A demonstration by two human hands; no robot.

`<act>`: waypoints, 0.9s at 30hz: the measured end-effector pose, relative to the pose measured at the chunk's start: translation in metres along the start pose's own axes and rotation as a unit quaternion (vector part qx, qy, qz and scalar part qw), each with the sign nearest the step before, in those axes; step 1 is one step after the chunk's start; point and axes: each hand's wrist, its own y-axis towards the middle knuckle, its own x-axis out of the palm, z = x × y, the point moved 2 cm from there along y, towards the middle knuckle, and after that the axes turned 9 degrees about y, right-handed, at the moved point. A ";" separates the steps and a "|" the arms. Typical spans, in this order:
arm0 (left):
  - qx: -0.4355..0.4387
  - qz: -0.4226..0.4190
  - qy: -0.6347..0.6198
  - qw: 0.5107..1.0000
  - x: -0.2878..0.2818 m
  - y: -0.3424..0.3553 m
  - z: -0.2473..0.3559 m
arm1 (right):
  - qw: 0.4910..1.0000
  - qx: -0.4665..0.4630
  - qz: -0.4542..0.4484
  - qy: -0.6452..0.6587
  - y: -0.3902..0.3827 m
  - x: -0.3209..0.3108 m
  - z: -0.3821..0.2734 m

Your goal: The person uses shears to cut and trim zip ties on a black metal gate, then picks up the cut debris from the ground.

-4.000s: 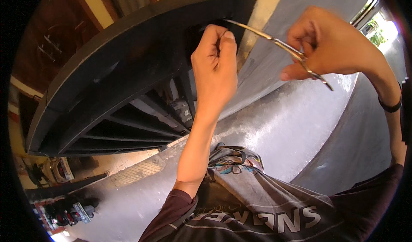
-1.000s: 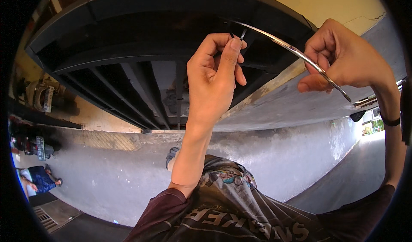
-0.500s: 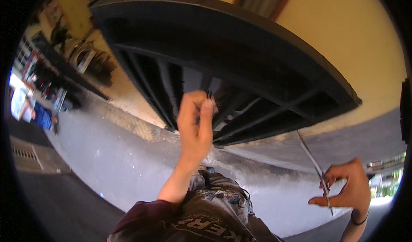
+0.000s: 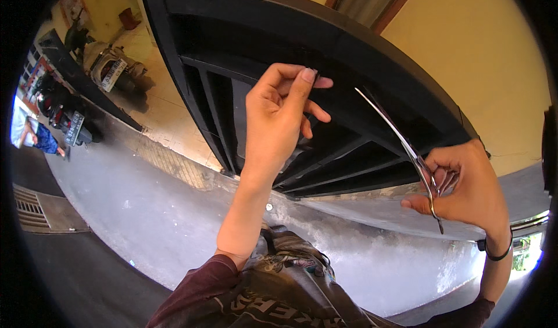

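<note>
My left hand (image 4: 273, 116) is raised against the backdrop of a black metal gate (image 4: 238, 29), thumb and forefinger pinched on a small dark thing I cannot make out, the other fingers loosely curled. To its right, my right hand (image 4: 465, 191) grips long silver scissors (image 4: 395, 136) by the handles, with the slim blades pointing up and left toward the gate. Their tip is apart from my left fingertips. Whether either hand touches the gate I cannot tell.
At the left are two parked motorbikes (image 4: 110, 66) (image 4: 61, 110) and a person (image 4: 29, 133) in a light top and blue lower clothing. A drain grate (image 4: 32, 209) is set in the grey ground (image 4: 128, 223). A yellow wall (image 4: 476, 61) stands at the right.
Since half a second ago both hands have risen, the scissors with my right hand. A second ago the blade tip was just over my left fingertips; now it is off to their right.
</note>
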 end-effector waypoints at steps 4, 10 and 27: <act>-0.037 -0.040 -0.060 0.997 0.000 -0.001 -0.005 | 0.998 -0.011 0.002 -0.057 0.016 -0.003 -0.022; -0.045 -0.071 -0.065 0.994 -0.010 0.001 -0.004 | 0.997 -0.036 0.018 -0.073 0.030 0.001 -0.051; -0.061 -0.138 -0.051 0.987 -0.012 0.002 -0.002 | 0.986 -0.096 0.046 -0.131 0.055 0.005 -0.071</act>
